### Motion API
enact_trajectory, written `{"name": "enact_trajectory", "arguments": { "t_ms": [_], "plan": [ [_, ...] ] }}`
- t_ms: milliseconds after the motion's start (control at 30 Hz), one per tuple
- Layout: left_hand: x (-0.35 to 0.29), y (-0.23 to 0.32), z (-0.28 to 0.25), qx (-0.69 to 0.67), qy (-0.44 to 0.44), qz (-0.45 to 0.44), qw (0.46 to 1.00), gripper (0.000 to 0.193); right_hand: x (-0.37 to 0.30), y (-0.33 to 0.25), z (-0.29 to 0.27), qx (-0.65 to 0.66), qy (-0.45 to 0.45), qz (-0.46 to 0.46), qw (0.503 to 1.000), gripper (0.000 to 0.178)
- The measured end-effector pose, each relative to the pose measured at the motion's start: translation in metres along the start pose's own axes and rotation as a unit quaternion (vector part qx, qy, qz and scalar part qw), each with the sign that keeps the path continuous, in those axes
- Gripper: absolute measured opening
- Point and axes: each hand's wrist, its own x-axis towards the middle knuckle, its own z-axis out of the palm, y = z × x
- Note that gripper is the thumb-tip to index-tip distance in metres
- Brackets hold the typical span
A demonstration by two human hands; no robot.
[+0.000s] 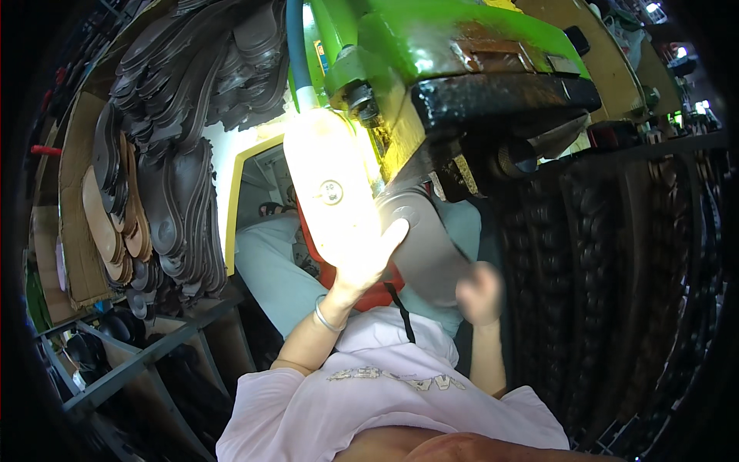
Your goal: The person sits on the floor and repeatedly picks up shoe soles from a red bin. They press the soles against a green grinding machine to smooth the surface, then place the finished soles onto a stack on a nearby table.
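A grey shoe sole [426, 258] with a round mark near one end lies slanted below the green machine. My left hand [368, 260] is closed on its left side, the thumb resting on top; glare from the lamp swallows the other fingers. That lamp [323, 165] is a glaring white oblong with a round mark, beside a blue hose [297, 50]. At the sole's lower right end is my right hand [479, 295], curled and smeared by motion, so I cannot tell whether it grips the edge. The sole's upper end is close to the machine's underside.
The green machine [477, 38] with a dark lower part fills the top. Stacked dark soles [165, 204] and several tan ones [104, 223] lie left, by cardboard [77, 200]. Below them runs a metal rack [146, 356]. Rows of dark pieces [593, 239] stand along the right.
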Motion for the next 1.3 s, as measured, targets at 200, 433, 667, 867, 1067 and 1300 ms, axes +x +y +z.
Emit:
{"name": "enact_trajectory", "arguments": {
  "t_ms": [200,433,667,867,1067,1300],
  "plan": [
    [0.009,-0.02,0.007,0.091,0.032,0.135,0.986,0.025,0.082,-0.081,-0.004,0.041,0.131,-0.13,0.982,0.032],
    [0.01,-0.008,-0.018,-0.166,-0.005,0.089,0.982,0.03,0.163,-0.117,0.025,0.107,-0.003,-0.089,0.99,0.031],
    [-0.004,0.02,-0.081,-0.168,0.065,0.082,0.98,0.022,0.147,-0.078,0.072,0.071,-0.139,-0.114,0.981,0.032],
    [-0.047,-0.002,-0.108,-0.184,0.15,-0.005,0.971,0.021,0.124,-0.07,0.121,0.064,-0.097,-0.091,0.989,0.044],
    [-0.083,-0.03,-0.113,-0.164,-0.123,-0.141,0.969,0.028,0.127,-0.081,0.141,-0.041,-0.139,-0.079,0.986,0.054],
    [0.008,0.015,-0.012,-0.012,-0.11,0.032,0.993,0.027,0.119,-0.067,0.132,-0.143,-0.063,-0.148,0.977,0.055]
  ]
}}
